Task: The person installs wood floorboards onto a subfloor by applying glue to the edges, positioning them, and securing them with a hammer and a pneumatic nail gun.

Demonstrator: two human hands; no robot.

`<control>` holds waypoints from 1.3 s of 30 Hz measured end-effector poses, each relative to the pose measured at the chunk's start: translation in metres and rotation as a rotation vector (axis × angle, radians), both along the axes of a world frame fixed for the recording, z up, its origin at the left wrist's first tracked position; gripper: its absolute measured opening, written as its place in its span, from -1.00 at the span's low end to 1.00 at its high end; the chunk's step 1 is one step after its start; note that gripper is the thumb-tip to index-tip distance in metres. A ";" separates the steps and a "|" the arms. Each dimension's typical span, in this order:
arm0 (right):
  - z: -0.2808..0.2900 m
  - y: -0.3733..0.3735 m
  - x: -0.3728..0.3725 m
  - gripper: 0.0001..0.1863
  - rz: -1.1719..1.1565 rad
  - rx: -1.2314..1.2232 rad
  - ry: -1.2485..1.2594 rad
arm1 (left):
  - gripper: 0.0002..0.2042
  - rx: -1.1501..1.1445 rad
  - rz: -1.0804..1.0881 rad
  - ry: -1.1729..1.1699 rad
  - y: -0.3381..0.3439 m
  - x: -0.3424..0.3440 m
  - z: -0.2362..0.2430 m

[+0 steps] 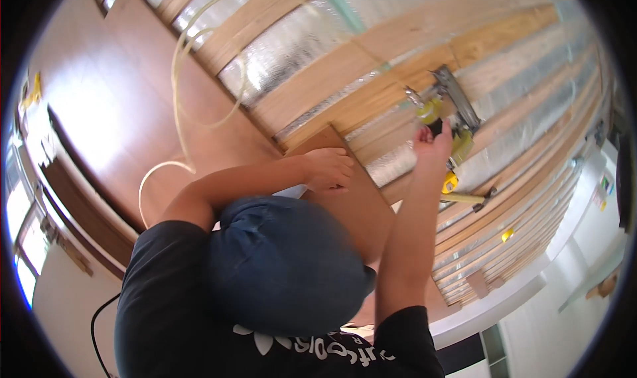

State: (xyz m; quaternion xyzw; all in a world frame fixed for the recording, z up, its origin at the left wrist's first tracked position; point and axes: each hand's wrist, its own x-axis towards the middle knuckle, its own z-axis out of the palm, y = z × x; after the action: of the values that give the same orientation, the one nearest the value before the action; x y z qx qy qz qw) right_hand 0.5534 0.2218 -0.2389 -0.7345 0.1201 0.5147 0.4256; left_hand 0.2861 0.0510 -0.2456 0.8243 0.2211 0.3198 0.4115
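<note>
My left hand (330,170) lies on a brown wood board (371,209) near its edge, fingers loosely bent and the palm down. In my right hand (432,142) is a yellow-green nail gun (461,99) with a long grey magazine, tilted above the wooden battens. My right fingers close around a dark part of it. Close below the nail gun sit a yellow tape measure (450,181) and a hammer (474,198). A blue cap (288,265) hides much of the board's near end.
Wooden battens (318,93) run across silver foil (279,56). Shiny brown floor panels (126,60) cover the left side, with a looped pale air hose (176,79) over them. A small yellow object (507,235) rests among the battens on the right. Dark planks (86,205) lie at far left.
</note>
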 end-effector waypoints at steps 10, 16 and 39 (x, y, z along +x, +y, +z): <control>0.121 -0.046 0.011 -0.79 0.372 0.132 -0.097 | -0.86 -0.111 0.146 0.037 -0.043 -0.019 -0.017; 0.208 -0.064 -0.060 -0.74 1.144 0.382 -0.033 | -0.55 -0.211 0.116 0.225 -0.084 -0.066 -0.001; 0.160 -0.089 -0.220 -0.28 1.982 -0.337 0.218 | -0.52 -0.221 0.397 0.216 -0.142 -0.113 -0.005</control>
State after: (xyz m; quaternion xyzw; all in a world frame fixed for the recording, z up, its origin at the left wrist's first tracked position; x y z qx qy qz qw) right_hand 0.3329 0.1330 -0.0784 -0.5026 -0.4347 0.6770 -0.3163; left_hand 0.1734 -0.0908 -0.2506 0.7440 0.4550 0.2785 0.4024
